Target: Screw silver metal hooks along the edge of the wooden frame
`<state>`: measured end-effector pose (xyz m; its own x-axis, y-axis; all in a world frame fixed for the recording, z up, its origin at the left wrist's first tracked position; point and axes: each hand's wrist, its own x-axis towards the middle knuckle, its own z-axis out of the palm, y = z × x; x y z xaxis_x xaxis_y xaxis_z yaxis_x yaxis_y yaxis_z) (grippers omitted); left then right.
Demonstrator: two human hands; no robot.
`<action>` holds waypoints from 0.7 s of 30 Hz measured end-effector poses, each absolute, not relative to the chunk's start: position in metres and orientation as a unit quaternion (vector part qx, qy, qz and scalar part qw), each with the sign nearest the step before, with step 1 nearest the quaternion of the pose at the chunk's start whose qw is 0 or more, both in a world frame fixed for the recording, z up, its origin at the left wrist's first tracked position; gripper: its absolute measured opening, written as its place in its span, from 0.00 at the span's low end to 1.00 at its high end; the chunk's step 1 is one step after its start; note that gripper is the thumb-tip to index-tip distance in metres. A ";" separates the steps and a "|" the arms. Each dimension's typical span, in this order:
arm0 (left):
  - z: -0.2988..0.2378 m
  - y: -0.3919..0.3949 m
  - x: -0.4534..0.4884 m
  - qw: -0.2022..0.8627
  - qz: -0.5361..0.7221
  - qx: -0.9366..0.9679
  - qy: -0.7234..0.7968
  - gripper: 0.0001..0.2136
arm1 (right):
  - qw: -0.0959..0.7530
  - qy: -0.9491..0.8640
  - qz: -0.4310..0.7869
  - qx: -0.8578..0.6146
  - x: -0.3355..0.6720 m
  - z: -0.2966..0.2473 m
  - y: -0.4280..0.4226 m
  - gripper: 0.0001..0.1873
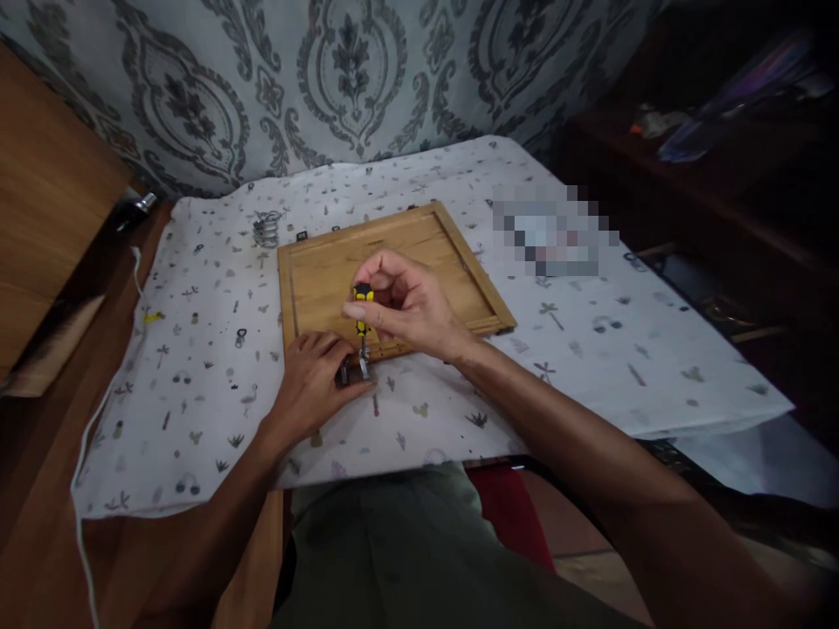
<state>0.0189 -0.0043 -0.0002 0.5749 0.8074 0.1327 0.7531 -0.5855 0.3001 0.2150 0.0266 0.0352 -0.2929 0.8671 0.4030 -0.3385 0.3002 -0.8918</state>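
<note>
A framed wooden door panel (386,253) lies flat on the patterned cloth. At its near edge is a small metal hinge (364,363), gripped by my left hand (313,377), whose thumb reaches underneath while the fingers curl over the panel's edge. My right hand (412,301) pinches the yellow and black handle of a short screwdriver (362,306) between thumb and fingers. The screwdriver stands nearly upright, its shaft pointing down at the hinge. Whether its tip sits in a screw is too small to tell.
A coiled metal item (266,229) rests beyond the panel on the white tablecloth (564,349). A blurred-out item (554,234) lies to the right. A white cable (82,472) hangs along the left edge, beside wooden furniture (52,201). A patterned wall (354,70) stands behind.
</note>
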 end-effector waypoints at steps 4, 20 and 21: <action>0.000 -0.005 0.019 0.096 0.129 0.884 0.439 0.16 | 0.506 -0.623 0.554 -0.220 0.220 0.038 0.021 0.18; 0.002 -0.006 0.021 0.102 0.135 0.876 0.452 0.14 | 0.503 -0.653 0.520 -0.224 0.216 0.040 0.017 0.16; 0.002 -0.007 0.021 0.102 0.136 0.876 0.452 0.14 | 0.495 -0.658 0.523 -0.219 0.216 0.040 0.017 0.16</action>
